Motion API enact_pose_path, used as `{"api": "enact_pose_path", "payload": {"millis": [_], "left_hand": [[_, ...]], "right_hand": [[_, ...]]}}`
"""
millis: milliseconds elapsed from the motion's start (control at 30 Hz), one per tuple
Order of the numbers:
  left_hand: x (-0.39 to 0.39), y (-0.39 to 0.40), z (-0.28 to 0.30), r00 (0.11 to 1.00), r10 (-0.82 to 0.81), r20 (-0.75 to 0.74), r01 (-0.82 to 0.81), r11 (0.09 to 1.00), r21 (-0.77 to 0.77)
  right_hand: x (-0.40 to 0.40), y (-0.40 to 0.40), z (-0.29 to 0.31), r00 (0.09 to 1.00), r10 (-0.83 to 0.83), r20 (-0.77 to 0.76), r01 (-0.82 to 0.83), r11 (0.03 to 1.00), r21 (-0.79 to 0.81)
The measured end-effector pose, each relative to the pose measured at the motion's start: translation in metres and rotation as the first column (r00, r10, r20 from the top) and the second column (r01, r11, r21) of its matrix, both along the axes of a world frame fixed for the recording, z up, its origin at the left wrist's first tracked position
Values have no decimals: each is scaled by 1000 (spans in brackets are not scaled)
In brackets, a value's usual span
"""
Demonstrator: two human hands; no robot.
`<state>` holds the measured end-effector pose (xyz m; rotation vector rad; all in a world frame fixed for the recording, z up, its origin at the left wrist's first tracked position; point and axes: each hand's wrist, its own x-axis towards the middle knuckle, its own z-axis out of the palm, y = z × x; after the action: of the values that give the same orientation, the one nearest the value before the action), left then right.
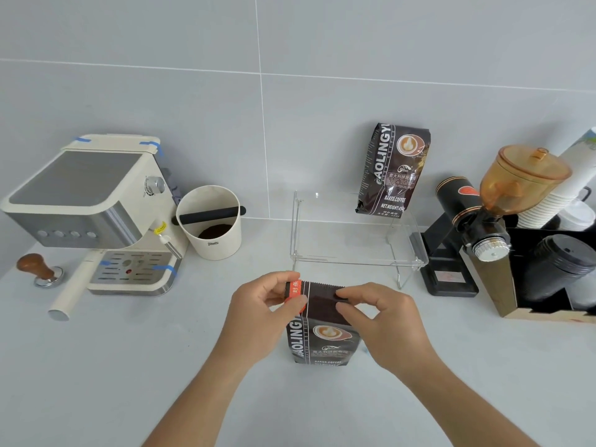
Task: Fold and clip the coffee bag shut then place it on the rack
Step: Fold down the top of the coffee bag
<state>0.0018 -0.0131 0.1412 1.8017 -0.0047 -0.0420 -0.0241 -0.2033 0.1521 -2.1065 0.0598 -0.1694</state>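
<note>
A dark brown coffee bag (324, 340) stands upright on the counter in front of me. My left hand (261, 317) pinches its top left corner, where an orange strip (295, 290) shows. At the top right edge, my right hand (383, 321) pinches the bag between thumb and forefinger. Something small and dark sits between those fingertips; I cannot tell whether it is a clip. The clear acrylic rack (354, 258) stands just behind the bag. A second, sealed coffee bag (392, 171) leans against the wall on the rack's back right.
A cream espresso machine (96, 214) stands at the left with a wooden-handled tamper (40, 271) beside it. A cream knock box (211, 224) holds grounds. To the right of the rack are a black grinder (474, 233), stacked paper cups (561, 191) and black lids (561, 262).
</note>
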Motion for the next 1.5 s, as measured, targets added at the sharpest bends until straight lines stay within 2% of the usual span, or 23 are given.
{"api": "enact_pose_path", "payload": {"millis": [100, 200, 333, 467, 567, 667, 767, 967, 1167, 1333, 1433, 1500], "left_hand": [[-1, 7, -3, 997, -67, 37, 62, 989, 132], [1, 14, -3, 988, -132, 83, 114, 974, 194], [9, 17, -6, 976, -199, 87, 175, 959, 225], [13, 14, -11, 972, -229, 58, 213, 956, 201], [13, 10, -16, 975, -219, 30, 216, 973, 88], [15, 9, -19, 975, -219, 20, 219, 976, -9], [17, 5, -22, 975, -220, 3, 220, 974, -60], [16, 6, -23, 963, -268, -32, 267, 963, -24], [16, 10, -25, 953, -302, 22, 296, 945, 139], [18, 12, -27, 933, -358, 12, 345, 907, 243], [18, 12, -30, 923, -383, 32, 360, 892, 274], [20, 13, -32, 925, -380, 32, 359, 896, 263]], "right_hand": [[1, 0, -2, 998, 38, 40, -34, 996, -81], [2, -1, -4, 995, 85, 52, -77, 986, -150], [5, -2, -3, 992, 125, 31, -115, 970, -215], [6, -2, 0, 991, 135, -5, -133, 969, -210], [6, -1, 1, 991, 103, -89, -114, 986, -120], [9, 0, -1, 992, 67, -110, -72, 997, -41], [16, -1, -1, 986, 36, -161, -27, 998, 61], [28, 0, -6, 962, 0, -272, 66, 970, 233], [35, 0, -7, 921, 45, -386, 116, 916, 384], [39, -4, -10, 904, 59, -423, 54, 967, 250], [36, -10, -8, 904, 135, -405, -97, 989, 113], [31, -17, -9, 900, 218, -377, -203, 976, 80]]}}
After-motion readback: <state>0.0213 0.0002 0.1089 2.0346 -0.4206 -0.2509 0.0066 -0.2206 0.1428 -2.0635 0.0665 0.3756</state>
